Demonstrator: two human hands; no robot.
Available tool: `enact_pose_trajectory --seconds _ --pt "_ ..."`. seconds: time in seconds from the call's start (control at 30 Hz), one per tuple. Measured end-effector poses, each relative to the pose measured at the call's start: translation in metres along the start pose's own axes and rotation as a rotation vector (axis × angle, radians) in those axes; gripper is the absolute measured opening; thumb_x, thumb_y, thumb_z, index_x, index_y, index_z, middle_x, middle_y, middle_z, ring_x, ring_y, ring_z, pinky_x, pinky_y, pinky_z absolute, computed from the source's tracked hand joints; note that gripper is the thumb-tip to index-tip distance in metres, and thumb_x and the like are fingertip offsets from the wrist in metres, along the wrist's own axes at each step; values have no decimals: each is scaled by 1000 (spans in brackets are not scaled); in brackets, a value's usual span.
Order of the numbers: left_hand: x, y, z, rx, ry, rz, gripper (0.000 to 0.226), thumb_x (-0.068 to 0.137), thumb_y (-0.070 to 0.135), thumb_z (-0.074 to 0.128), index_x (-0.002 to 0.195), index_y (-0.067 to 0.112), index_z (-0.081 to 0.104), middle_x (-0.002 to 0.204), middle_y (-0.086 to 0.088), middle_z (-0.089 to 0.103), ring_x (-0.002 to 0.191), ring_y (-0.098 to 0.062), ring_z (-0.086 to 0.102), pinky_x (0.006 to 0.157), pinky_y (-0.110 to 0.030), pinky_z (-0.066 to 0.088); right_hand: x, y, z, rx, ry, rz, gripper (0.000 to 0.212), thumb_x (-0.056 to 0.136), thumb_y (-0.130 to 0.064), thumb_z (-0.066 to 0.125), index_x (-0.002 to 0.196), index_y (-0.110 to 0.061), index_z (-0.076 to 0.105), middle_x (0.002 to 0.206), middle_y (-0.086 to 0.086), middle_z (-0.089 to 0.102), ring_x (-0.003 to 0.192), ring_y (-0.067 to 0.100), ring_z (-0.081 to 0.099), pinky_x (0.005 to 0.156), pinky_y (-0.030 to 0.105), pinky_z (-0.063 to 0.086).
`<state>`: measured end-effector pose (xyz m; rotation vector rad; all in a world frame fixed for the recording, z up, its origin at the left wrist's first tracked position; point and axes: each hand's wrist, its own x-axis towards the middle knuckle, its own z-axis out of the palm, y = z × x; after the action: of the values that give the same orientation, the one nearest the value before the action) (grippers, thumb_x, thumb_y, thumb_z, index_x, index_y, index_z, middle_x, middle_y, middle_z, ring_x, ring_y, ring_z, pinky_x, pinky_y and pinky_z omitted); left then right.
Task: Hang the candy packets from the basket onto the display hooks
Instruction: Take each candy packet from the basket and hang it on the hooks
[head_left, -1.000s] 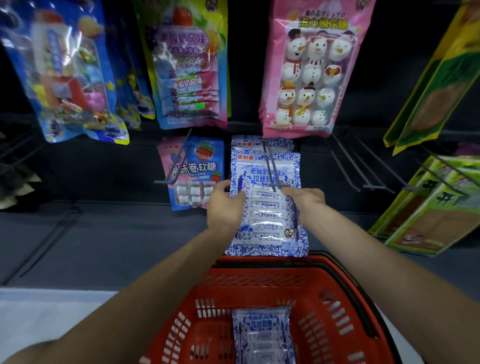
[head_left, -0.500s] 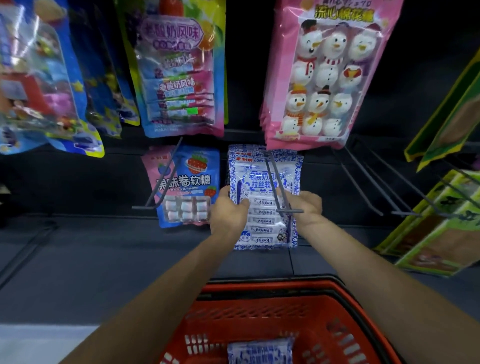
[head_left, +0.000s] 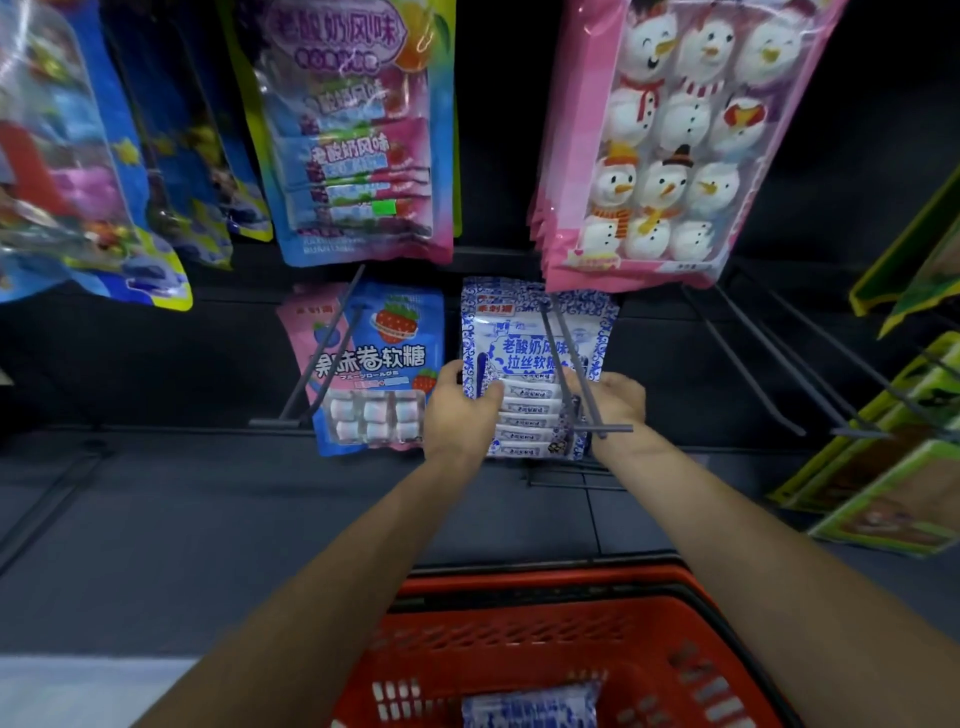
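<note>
A blue-and-white candy packet (head_left: 524, 364) hangs on the double-wire display hook (head_left: 571, 364) at the centre, in front of more of the same kind. My left hand (head_left: 460, 410) grips its left edge, thumb on the front. My right hand (head_left: 615, 400) holds its right edge behind the hook's wires. Below me the red basket (head_left: 545, 629) holds another blue-and-white packet (head_left: 530, 709), partly cut off by the frame's bottom edge.
A strawberry candy packet (head_left: 382, 364) hangs just left on its own hook. Above hang a pink snowman packet (head_left: 670, 140) and a yoghurt candy packet (head_left: 358, 130). Bare hooks (head_left: 769, 364) stick out to the right, green packets (head_left: 893, 467) beyond them.
Both hands have pushed the blue-and-white packet farther back along the hook, toward the packets behind. The view has moved closer to the shelf, so less of the basket shows.
</note>
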<state>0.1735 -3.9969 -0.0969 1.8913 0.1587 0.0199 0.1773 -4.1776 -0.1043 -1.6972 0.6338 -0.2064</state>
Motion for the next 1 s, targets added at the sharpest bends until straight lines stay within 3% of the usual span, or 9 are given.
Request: enact_pose_trajectory --seconds 0.07,0.13,0.3,0.4,0.47,0.57,0.73,0.9,1.0 --pt "1 0 0 -18 -9 -8 70 97 43 69 157 22 39 142 -8 59 125 -30 60 107 -50 51 0 -1 -1 -15 8 2 27 93 -29 77 73 -20 61 67 -5 62 60 11 58 52 17 48" --pt "0 1 0 -22 -15 -2 70 98 43 68 157 22 39 143 -8 58 126 -30 59 108 -49 51 -2 -3 -2 -56 21 -9 29 93 -32 76 72 -21 60 67 -7 60 57 7 56 50 15 45" --pt "-4 2 1 27 -4 17 69 98 44 67 157 20 39 144 -9 57 125 -30 60 105 -50 52 -3 -1 -2 -99 97 -97 23 87 -36 81 88 -20 64 77 -8 63 76 18 63 72 25 52" --pt "-4 7 1 52 33 54 69 97 48 65 155 21 40 146 -7 55 127 -31 58 104 -53 52 -10 -9 -1 17 169 -90 45 80 -26 89 115 -14 63 88 -6 60 80 19 62 83 29 52" --pt "-3 13 0 51 55 83 67 98 46 64 156 23 39 147 -6 53 125 -30 59 102 -54 53 -13 -19 -2 11 219 -90 61 75 -31 93 125 -14 62 100 3 64 87 22 63 81 30 52" --pt "-1 20 -1 43 76 118 68 100 43 63 159 26 34 153 -6 49 128 -29 59 103 -55 52 -13 -35 -5 -81 256 -158 65 74 -40 92 127 -15 63 112 8 67 90 24 66 75 28 47" --pt "5 24 -4 -5 59 134 72 101 37 63 163 29 27 161 -2 42 140 -27 49 111 -54 47 -14 -51 -10 -108 300 -149 51 83 -39 86 123 -15 65 92 -1 68 87 23 66 74 27 43" --pt "9 20 -5 -41 23 138 70 101 31 63 163 25 29 158 0 47 130 -34 59 108 -53 51 -10 -55 -11 -102 319 -137 46 85 -40 84 119 -14 68 77 -7 62 83 22 64 73 28 43" --pt "13 17 -4 -45 13 114 67 104 26 61 163 22 30 159 -5 46 123 -22 62 102 -37 53 -4 -55 -11 -107 333 -159 40 86 -40 84 114 -14 72 85 -1 69 86 23 66 73 27 42"
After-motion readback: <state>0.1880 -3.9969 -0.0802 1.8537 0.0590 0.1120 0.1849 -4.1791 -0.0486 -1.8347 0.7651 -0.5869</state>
